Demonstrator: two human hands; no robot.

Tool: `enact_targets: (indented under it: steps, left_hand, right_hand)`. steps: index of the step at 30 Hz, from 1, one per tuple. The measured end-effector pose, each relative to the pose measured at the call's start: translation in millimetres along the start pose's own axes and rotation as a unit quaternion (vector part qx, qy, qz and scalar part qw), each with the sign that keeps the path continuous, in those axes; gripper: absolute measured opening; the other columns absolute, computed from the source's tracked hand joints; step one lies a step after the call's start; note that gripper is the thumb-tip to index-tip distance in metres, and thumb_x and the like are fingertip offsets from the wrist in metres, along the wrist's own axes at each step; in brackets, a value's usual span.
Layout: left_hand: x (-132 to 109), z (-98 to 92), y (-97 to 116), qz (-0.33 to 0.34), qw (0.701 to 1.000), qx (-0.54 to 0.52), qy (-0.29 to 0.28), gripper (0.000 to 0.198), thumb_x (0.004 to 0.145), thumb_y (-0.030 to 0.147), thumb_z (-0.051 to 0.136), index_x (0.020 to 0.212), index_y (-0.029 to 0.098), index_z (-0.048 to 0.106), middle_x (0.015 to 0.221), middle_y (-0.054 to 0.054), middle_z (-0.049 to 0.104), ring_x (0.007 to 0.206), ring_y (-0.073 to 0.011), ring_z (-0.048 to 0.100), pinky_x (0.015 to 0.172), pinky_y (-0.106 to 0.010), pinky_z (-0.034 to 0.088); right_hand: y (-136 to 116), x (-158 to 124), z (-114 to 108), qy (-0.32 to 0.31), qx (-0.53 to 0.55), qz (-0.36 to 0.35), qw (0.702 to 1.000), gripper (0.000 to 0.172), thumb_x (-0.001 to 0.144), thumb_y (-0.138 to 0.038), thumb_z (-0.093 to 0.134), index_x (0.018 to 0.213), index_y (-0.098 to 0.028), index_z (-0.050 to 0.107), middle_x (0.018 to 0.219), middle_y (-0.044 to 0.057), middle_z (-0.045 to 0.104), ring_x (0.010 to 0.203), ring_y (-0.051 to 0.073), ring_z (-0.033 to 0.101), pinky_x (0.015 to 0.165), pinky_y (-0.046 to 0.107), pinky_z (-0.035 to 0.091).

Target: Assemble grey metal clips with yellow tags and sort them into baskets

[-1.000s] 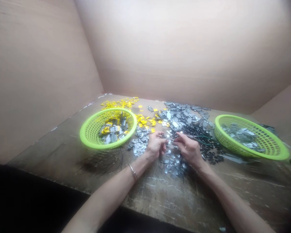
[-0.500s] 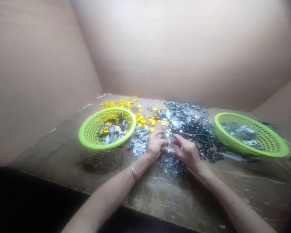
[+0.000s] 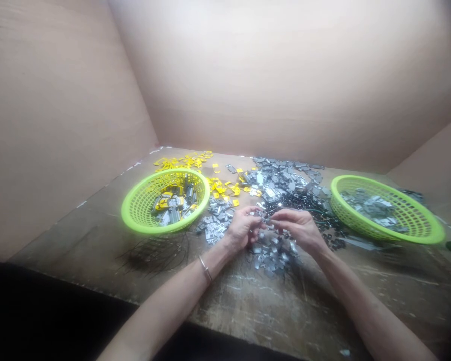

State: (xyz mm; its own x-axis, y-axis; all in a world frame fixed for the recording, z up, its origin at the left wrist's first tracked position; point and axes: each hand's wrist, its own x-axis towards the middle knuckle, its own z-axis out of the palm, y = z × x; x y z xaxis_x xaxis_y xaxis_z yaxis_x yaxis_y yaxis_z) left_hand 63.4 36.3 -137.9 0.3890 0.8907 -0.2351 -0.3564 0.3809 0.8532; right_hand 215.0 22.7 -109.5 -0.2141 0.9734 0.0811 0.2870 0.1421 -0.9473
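Head cam: I'm monitoring both hands working over a pile of grey metal clips on a wooden bench.

L hand & R hand are curled inward, fingertips meeting just above pile; can't tell if a piece is gripped, too small. Lime plastic baskets are sitting either side. Risk: w/ loose yellow tags & black bits close by, a stray wrist sweep could be mixing piles; a weak pinch could be dropping pieces.
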Motion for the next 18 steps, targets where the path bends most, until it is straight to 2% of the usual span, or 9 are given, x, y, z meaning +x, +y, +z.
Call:
enact_targets:
  steps: [4,10,18]
  left_hand:
    - [0.1,2.1,-3.7,-0.022,0.999,0.029,-0.017,0.029,0.058,0.024,0.058,0.082,0.013,0.047,0.052,0.001,0.051,0.031,-0.0023,0.035,0.029,-0.014,0.021]
    - [-0.3,3.7,-8.7,-0.012,0.998,0.048,-0.033,0.022,0.06,0.026,0.057,0.073,0.012,0.048,0.05,0.001,0.05,0.029,-0.0019,0.035,0.027,-0.013,0.02]
    - [-0.5,5.2,-7.1,-0.015,0.998,0.055,-0.018,0.022,0.057,0.024,0.059,0.071,0.012,0.047,0.048,0.002,0.05,0.028,-0.0018,0.035,0.027,-0.013,0.019]
  right_hand:
    - [-4.1,0.4,-0.9,0.048,0.044,0.038,0.997,0.017,0.058,-0.027,0.06,0.067,-0.014,0.062,0.058,-0.001,0.056,0.051,0.008,0.047,0.049,0.021,0.037]
    - [-1.5,-0.3,3.3,0.021,0.035,0.02,0.999,0.016,0.059,-0.028,0.058,0.066,-0.013,0.062,0.059,-0.001,0.053,0.051,0.008,0.044,0.049,0.021,0.035]
    - [0.5,0.3,4.5,0.004,-0.032,-0.031,0.999,0.016,0.062,-0.029,0.056,0.065,-0.015,0.061,0.063,0.002,0.054,0.059,0.011,0.047,0.055,0.023,0.038]
